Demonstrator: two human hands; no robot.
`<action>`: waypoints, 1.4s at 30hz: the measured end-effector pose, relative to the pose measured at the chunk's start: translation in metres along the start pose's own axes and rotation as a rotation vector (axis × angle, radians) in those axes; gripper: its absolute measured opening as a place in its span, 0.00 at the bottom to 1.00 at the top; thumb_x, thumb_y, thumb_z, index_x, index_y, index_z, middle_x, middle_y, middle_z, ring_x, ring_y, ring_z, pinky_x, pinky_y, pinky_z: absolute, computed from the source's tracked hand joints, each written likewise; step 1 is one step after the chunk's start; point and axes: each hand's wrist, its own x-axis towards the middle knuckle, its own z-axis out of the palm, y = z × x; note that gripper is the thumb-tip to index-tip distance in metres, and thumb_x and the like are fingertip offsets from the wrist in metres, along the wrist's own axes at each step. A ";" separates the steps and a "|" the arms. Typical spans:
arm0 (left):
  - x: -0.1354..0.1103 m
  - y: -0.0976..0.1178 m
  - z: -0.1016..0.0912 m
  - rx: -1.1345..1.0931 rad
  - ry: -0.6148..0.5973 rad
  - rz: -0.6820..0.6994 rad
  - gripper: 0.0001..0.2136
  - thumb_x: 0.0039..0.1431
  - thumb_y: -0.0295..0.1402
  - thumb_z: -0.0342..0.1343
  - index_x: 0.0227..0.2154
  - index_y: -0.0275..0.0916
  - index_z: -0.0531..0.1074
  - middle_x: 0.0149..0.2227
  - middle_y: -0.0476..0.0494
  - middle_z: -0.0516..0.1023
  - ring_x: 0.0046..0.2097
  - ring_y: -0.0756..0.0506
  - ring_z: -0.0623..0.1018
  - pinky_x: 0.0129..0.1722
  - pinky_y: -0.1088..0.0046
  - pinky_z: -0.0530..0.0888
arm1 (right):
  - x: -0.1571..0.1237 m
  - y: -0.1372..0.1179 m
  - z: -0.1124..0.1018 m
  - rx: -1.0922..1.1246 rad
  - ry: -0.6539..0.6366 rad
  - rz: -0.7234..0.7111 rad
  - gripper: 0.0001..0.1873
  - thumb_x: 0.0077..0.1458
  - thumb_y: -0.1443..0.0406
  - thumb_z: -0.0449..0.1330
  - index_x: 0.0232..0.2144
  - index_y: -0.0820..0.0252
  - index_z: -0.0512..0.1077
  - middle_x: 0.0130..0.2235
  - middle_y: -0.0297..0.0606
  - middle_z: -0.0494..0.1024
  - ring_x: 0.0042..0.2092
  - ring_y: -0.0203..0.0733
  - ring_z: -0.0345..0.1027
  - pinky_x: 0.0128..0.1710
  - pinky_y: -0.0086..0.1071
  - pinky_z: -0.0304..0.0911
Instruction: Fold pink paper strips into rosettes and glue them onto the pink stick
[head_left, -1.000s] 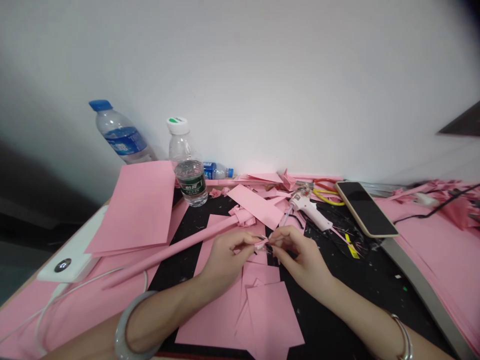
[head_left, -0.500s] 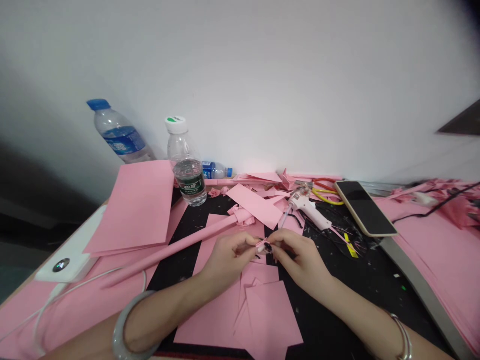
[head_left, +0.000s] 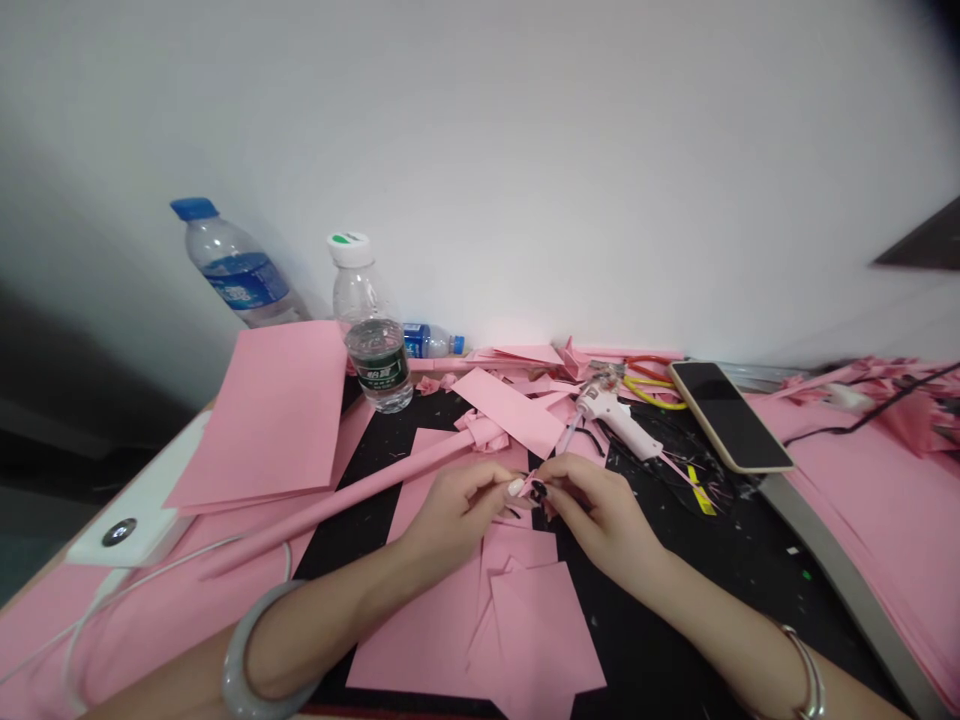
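Both hands meet over the middle of the desk, pinching one small piece of folded pink paper (head_left: pixel 529 484) between them. My left hand (head_left: pixel 463 508) closes on its left side with thumb and index finger. On the other side, my right hand (head_left: pixel 596 508) grips it with the fingertips. Most of the piece is hidden by the fingers. Beneath the hands lie pink paper sheets (head_left: pixel 547 630), overlapping one another. A rolled pink paper tube (head_left: pixel 367 490) runs diagonally from the left, with a folded paper bundle (head_left: pixel 486 433) at its far end.
A white hot glue gun (head_left: pixel 622 422) lies behind my right hand, near a phone (head_left: pixel 729 415). An upright water bottle (head_left: pixel 377 345) and a leaning bottle (head_left: pixel 244 275) stand by the wall. Pink sheets (head_left: pixel 259 420) rest on the left, more paper (head_left: pixel 877 520) on the right.
My left fingers have shifted slightly on the pink paper piece, the thumb now pressing over it. My right hand stays nearly in place, and the rest of the desk looks the same.
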 end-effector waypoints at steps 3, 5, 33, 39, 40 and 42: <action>0.000 0.001 0.000 0.076 0.001 0.023 0.08 0.60 0.30 0.51 0.31 0.36 0.75 0.32 0.44 0.80 0.33 0.48 0.77 0.33 0.75 0.75 | 0.001 -0.001 0.000 0.000 -0.007 0.028 0.08 0.58 0.73 0.51 0.35 0.58 0.68 0.28 0.34 0.73 0.28 0.35 0.68 0.28 0.26 0.62; -0.001 0.001 0.000 0.106 -0.010 0.021 0.08 0.60 0.29 0.51 0.31 0.36 0.75 0.31 0.45 0.79 0.32 0.48 0.77 0.33 0.75 0.75 | 0.001 -0.002 -0.001 -0.004 -0.010 0.043 0.08 0.58 0.72 0.51 0.34 0.58 0.68 0.26 0.32 0.72 0.26 0.35 0.67 0.27 0.26 0.62; 0.000 0.002 -0.001 0.186 0.012 0.182 0.09 0.57 0.27 0.53 0.22 0.36 0.68 0.34 0.42 0.77 0.37 0.46 0.77 0.36 0.72 0.73 | 0.000 -0.005 -0.001 0.171 -0.111 0.066 0.09 0.59 0.70 0.50 0.36 0.60 0.71 0.23 0.32 0.73 0.25 0.34 0.68 0.26 0.26 0.64; 0.000 -0.001 0.000 0.166 0.066 0.110 0.08 0.55 0.27 0.55 0.22 0.36 0.70 0.31 0.43 0.78 0.36 0.46 0.77 0.35 0.72 0.72 | 0.001 -0.006 -0.001 0.118 -0.105 0.071 0.09 0.59 0.71 0.51 0.33 0.61 0.70 0.23 0.32 0.72 0.25 0.33 0.67 0.26 0.25 0.62; 0.000 -0.002 0.001 0.140 0.082 0.084 0.07 0.55 0.28 0.56 0.22 0.37 0.69 0.30 0.44 0.77 0.35 0.47 0.77 0.35 0.72 0.72 | 0.001 -0.006 -0.001 0.116 -0.108 0.075 0.09 0.59 0.71 0.50 0.32 0.60 0.70 0.23 0.32 0.72 0.25 0.33 0.67 0.26 0.25 0.62; -0.001 -0.002 0.002 0.061 0.113 0.024 0.06 0.53 0.28 0.58 0.23 0.37 0.67 0.29 0.47 0.76 0.33 0.48 0.77 0.33 0.73 0.72 | 0.001 -0.006 -0.001 0.114 -0.113 0.087 0.09 0.60 0.71 0.50 0.31 0.60 0.69 0.23 0.32 0.71 0.25 0.33 0.67 0.26 0.25 0.62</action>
